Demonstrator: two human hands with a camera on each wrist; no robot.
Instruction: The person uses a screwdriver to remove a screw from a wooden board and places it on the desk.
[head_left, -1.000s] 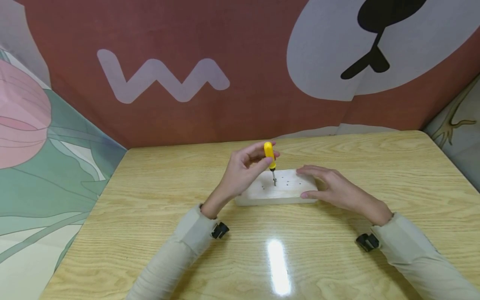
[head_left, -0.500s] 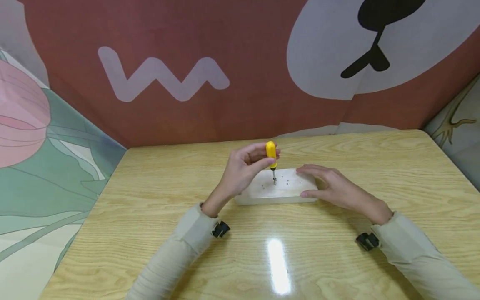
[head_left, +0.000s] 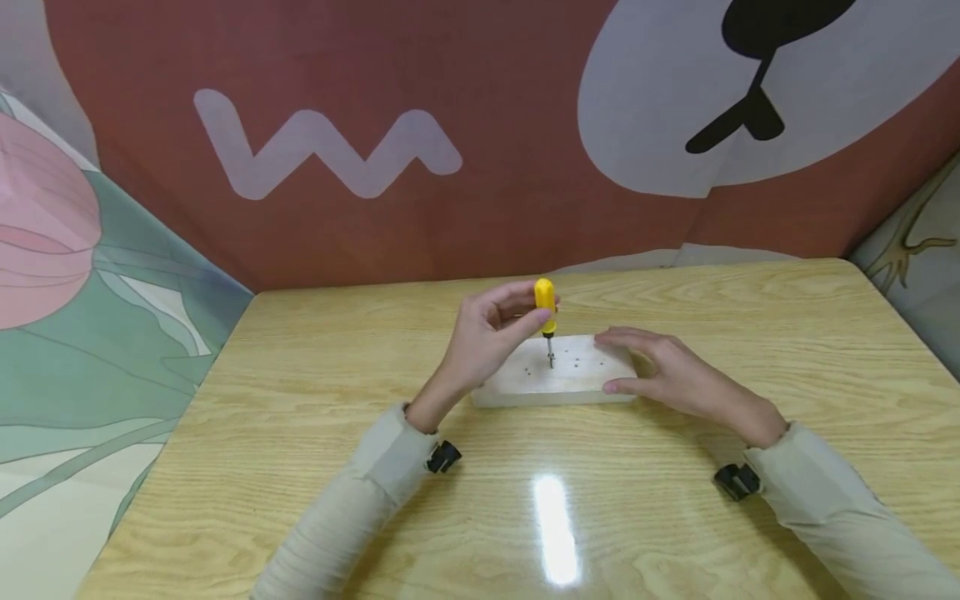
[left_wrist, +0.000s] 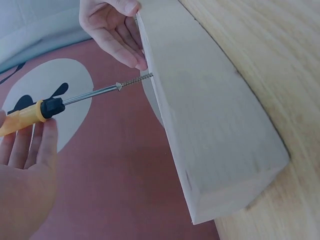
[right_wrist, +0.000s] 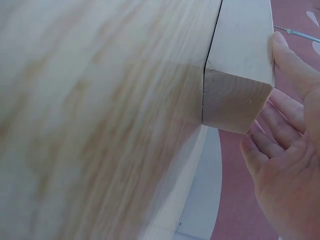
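My left hand (head_left: 480,337) grips the yellow handle of a screwdriver (head_left: 545,307) between thumb and fingers. In the left wrist view the screwdriver's steel shaft meets the head of a threaded screw (left_wrist: 135,81), whose point sits at the face of a pale wooden block (left_wrist: 215,110). Much of the screw's thread shows outside the wood. At the block's right end my right hand (head_left: 671,375) holds it, thumb on the near edge and fingers at the far edge. The right wrist view shows that hand (right_wrist: 292,135) around the block's end corner.
The block lies on a wood-grain table (head_left: 315,500), with several small dark holes or marks in its top. Behind the table rises a reddish wall (head_left: 337,242) with printed shapes. A black wrist camera (head_left: 444,457) is strapped at each cuff.
The screwdriver's handle has swung slightly to the right and stands more upright, with my left thumb and fingers shifting along with it. My right hand and the block stay in place.
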